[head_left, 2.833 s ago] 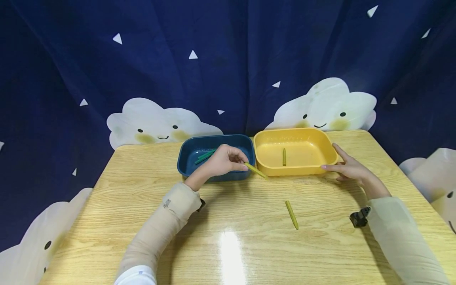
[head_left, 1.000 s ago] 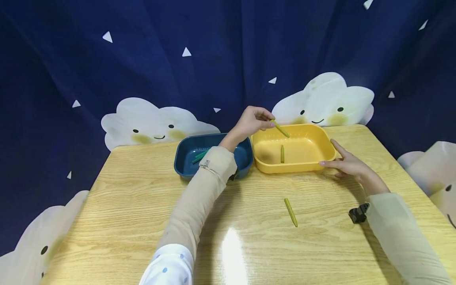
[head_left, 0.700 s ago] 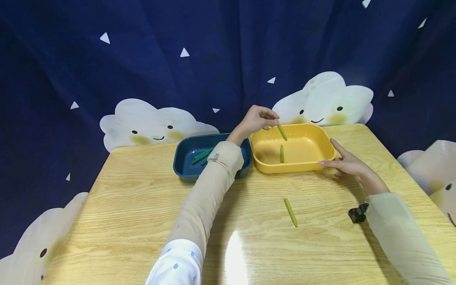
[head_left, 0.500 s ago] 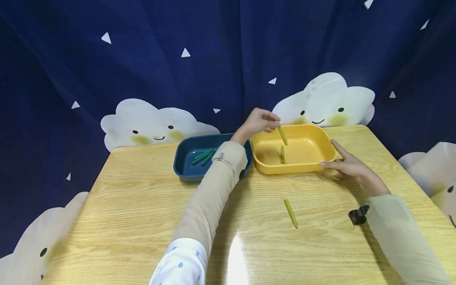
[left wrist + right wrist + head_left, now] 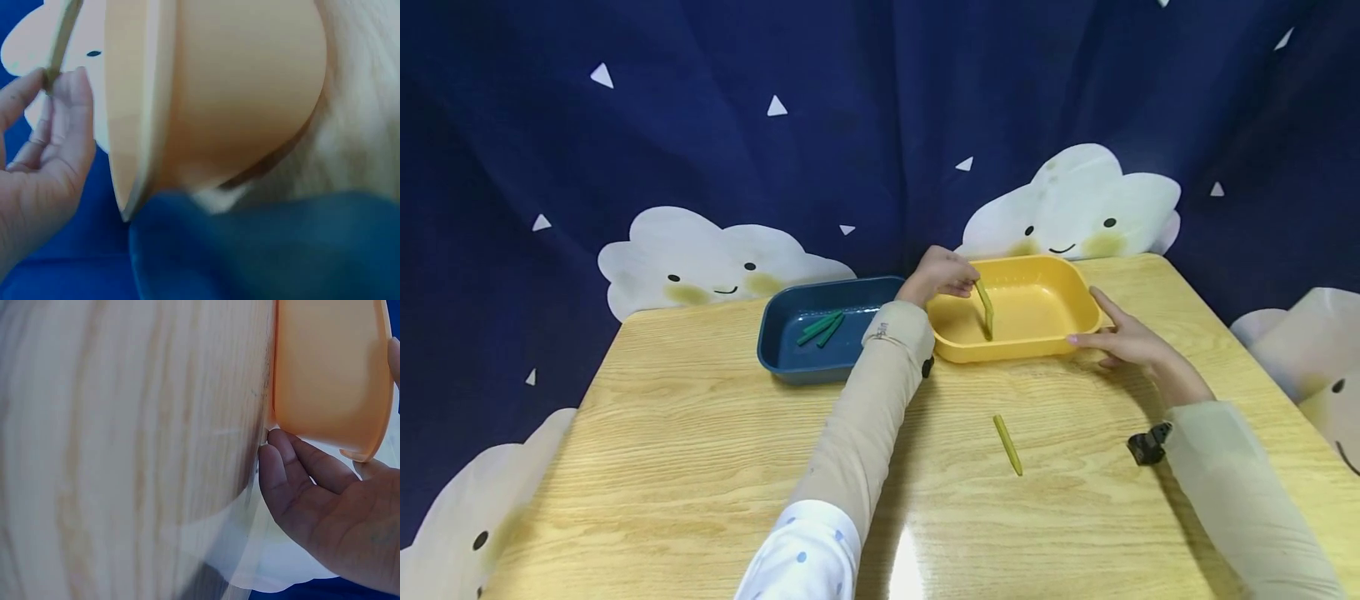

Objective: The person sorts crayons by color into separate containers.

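Note:
My left hand (image 5: 942, 273) pinches a yellow crayon (image 5: 983, 296) by its upper end, over the left part of the yellow bin (image 5: 1037, 346). In the left wrist view the crayon (image 5: 64, 34) shows between thumb and fingertips. Its lower end overlaps another yellow crayon (image 5: 988, 326) lying in the bin. At the bin's right end, my right hand (image 5: 1131, 337) touches the front rim with its thumb and the side with an extended index finger. In the right wrist view its other fingers lie loosely bent beside the bin wall (image 5: 334, 369). A third yellow crayon (image 5: 1008, 446) lies on the table.
A dark blue bin (image 5: 797, 375) stands directly left of the yellow one, with several green crayons (image 5: 820, 327) in it. Both bins sit near the back edge of the wooden table (image 5: 700, 467). Behind hangs a navy curtain (image 5: 700, 125) with clouds.
My left hand has carried the yellow crayon from over the blue bin's right edge to the yellow bin, then lowered it there, the crayon tilting steeper. My right hand stays at the bin.

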The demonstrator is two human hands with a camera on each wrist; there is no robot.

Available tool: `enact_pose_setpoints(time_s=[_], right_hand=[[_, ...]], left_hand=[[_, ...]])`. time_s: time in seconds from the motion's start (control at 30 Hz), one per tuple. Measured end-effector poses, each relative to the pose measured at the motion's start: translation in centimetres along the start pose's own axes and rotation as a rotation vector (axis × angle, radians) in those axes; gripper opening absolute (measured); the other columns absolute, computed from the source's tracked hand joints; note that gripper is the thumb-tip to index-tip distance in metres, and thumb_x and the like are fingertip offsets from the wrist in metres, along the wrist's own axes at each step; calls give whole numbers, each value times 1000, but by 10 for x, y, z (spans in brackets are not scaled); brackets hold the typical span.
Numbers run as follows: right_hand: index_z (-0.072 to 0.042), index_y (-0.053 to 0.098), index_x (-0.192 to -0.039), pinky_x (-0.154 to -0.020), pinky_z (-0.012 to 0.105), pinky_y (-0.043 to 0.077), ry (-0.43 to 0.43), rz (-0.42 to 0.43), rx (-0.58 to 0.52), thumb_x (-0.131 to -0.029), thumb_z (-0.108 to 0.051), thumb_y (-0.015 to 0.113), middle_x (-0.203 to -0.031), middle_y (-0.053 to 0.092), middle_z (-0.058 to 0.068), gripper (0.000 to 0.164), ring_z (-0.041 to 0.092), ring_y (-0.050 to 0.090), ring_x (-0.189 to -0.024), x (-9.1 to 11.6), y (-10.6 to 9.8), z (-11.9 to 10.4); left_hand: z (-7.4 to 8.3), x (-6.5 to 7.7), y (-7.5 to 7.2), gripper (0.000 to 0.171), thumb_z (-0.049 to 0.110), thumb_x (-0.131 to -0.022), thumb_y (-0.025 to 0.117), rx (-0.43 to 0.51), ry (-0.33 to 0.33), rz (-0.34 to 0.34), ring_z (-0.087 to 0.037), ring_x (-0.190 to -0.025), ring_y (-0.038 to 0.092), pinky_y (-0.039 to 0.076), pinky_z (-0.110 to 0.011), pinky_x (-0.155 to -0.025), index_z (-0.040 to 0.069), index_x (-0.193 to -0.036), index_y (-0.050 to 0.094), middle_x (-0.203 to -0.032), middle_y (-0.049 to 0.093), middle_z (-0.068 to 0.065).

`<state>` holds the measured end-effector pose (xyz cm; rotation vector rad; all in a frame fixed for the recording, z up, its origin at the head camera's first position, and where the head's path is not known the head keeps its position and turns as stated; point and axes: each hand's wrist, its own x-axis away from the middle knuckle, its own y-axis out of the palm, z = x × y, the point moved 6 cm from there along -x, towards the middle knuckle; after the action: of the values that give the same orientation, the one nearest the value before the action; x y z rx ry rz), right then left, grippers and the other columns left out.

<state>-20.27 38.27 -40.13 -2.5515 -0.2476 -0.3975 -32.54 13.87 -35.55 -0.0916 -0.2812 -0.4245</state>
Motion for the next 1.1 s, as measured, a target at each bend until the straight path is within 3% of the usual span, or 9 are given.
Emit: enact_pose_setpoints(time_s=[0.17, 0.27, 0.43, 0.53, 0.73, 0.83, 1.03, 1.1], right_hand=[[-27, -20, -142, -59, 27, 47, 4, 5, 4, -84, -31, 65, -73, 48, 4, 103, 13, 38, -51, 0, 1, -1], [-27, -20, -142, -60, 27, 47, 5, 8, 3, -84, -30, 65, -76, 51, 4, 103, 14, 41, -55, 0, 1, -2], [-27, -20, -142, -57, 27, 45, 13, 13, 4, -84, -31, 65, -66, 41, -1, 103, 13, 37, -49, -2, 1, 0], [-27, -20, -142, -56, 27, 44, 8, 16, 7, -85, -31, 65, -63, 36, -2, 102, 12, 34, -47, -2, 0, 0], [-27, -20, -142, -59, 29, 46, 9, 6, 0, -86, -28, 64, -67, 40, 0, 101, 13, 35, -48, -3, 2, 0], [-27, -20, -142, -60, 29, 46, 15, 6, -3, -86, -28, 64, -69, 44, 1, 101, 14, 38, -50, -3, 2, 0], [-25, -19, -142, -64, 30, 48, 28, 13, 12, -85, -30, 64, -85, 53, 10, 101, 19, 47, -66, -4, 1, 1], [-25, -19, -142, -64, 29, 48, 30, 15, 12, -85, -30, 64, -84, 52, 8, 101, 18, 47, -65, -4, 1, 2]], left_hand=[[-12, -3, 7, 9, -10, -75, 63, 27, -62, 61, -20, -53, 60, 54, -31, -64, -11, -84, 61, -62, 59, -12], [-16, -6, 12, 10, -12, -75, 62, 34, -56, 95, -20, -52, 60, 54, -29, -60, -13, -85, 61, -61, 59, -13], [-19, -10, 20, 9, -11, -75, 64, 22, -38, 136, -20, -51, 60, 54, -28, -58, -14, -84, 63, -60, 59, -14], [-19, -10, 23, 11, -12, -76, 62, 39, -34, 143, -22, -55, 61, 54, -29, -60, -15, -87, 63, -64, 61, -16], [-19, -5, 23, 13, -10, -80, 59, 0, -23, 176, -33, -72, 65, 54, -35, -66, -16, -91, 60, -82, 65, -26], [-16, 0, 24, 14, -8, -81, 59, -42, 10, 139, -35, -75, 64, 54, -36, -68, -17, -92, 61, -86, 64, -28], [-7, 12, 28, 19, -2, -84, 60, -123, 64, 21, -27, -67, 62, 54, -35, -67, -13, -99, 62, -89, 64, -26], [-5, 15, 29, 19, -2, -84, 60, -140, 74, -3, -26, -65, 62, 54, -34, -66, -12, -100, 62, -87, 64, -25]])
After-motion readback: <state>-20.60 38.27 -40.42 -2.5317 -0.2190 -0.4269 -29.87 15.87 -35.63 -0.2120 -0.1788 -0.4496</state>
